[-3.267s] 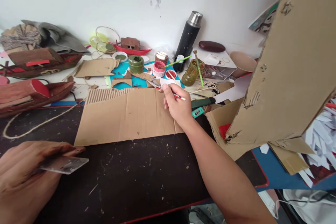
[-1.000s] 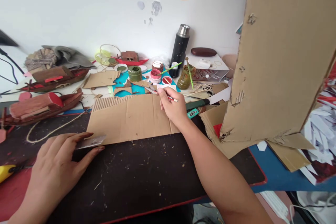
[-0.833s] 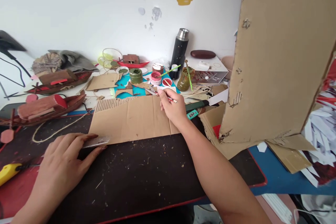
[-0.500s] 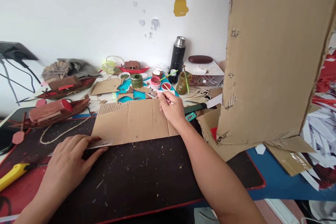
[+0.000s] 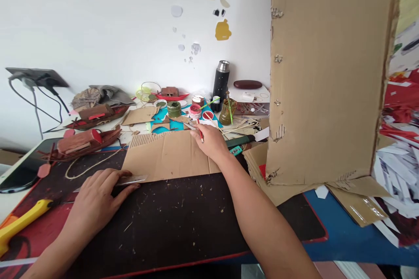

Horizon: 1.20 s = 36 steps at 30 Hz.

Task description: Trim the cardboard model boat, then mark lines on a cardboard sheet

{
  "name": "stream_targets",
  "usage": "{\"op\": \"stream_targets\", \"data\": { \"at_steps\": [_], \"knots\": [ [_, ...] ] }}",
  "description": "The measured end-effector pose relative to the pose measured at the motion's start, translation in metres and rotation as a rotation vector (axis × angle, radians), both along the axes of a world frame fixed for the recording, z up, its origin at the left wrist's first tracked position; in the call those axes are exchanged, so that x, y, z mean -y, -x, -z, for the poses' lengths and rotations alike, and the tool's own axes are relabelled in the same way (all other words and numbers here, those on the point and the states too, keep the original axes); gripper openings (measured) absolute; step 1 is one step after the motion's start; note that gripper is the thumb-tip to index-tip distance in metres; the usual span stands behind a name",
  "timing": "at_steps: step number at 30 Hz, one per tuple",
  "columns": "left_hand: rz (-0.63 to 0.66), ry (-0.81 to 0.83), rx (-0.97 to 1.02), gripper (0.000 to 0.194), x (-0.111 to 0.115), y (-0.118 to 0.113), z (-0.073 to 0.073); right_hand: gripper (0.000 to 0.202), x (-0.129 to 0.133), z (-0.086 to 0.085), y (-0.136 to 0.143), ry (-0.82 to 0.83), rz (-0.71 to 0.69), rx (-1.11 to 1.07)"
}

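Observation:
A flat brown cardboard piece (image 5: 173, 154) lies on the dark mat (image 5: 170, 222), its corrugated layer bared along the upper left edge. My left hand (image 5: 101, 198) is closed on a clear ruler (image 5: 132, 179), which rests at the cardboard's lower left corner. Above the cardboard's upper right part, my right hand (image 5: 209, 139) holds a red pencil (image 5: 200, 131) between thumb and fingers. A thin grey blade-like object (image 5: 189, 125) shows just beyond those fingertips; whether the hand touches it is unclear.
Paint jars (image 5: 173, 109) and a black flask (image 5: 221, 80) stand behind. Brown model boats (image 5: 78, 143) sit at left, above a yellow-handled tool (image 5: 28, 222). A tall cardboard panel (image 5: 330, 78) rises at right, beside paper scraps (image 5: 397, 174).
The view has tilted up and shifted slightly left. In my right hand the pencil has turned from slanting sideways to nearly upright. My left hand keeps its hold on the ruler.

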<state>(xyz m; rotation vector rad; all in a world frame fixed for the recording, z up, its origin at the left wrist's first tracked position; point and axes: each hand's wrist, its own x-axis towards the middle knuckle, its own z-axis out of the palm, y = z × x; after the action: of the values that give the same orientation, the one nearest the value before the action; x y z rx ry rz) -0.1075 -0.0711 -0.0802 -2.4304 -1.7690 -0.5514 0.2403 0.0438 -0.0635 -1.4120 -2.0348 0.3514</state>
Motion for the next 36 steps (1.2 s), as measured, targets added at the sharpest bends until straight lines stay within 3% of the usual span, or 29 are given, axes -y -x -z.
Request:
{"op": "stream_targets", "data": {
  "at_steps": [15,26,32,36],
  "knots": [
    [-0.211,-0.041,-0.097,0.066,0.005,0.000,0.000,0.026,-0.003,0.000,-0.002,-0.035,0.056,-0.006],
    [-0.240,-0.023,-0.060,0.073,0.002,0.000,0.000,0.024,-0.001,0.000,-0.001,-0.022,0.095,-0.107],
    [-0.300,-0.026,0.046,0.067,-0.002,-0.003,-0.007,0.017,-0.001,0.001,0.002,0.009,0.039,-0.209],
    [-0.380,-0.001,0.178,0.073,0.000,-0.011,-0.020,0.011,-0.003,0.003,0.001,0.037,0.045,-0.327]
  ]
}}
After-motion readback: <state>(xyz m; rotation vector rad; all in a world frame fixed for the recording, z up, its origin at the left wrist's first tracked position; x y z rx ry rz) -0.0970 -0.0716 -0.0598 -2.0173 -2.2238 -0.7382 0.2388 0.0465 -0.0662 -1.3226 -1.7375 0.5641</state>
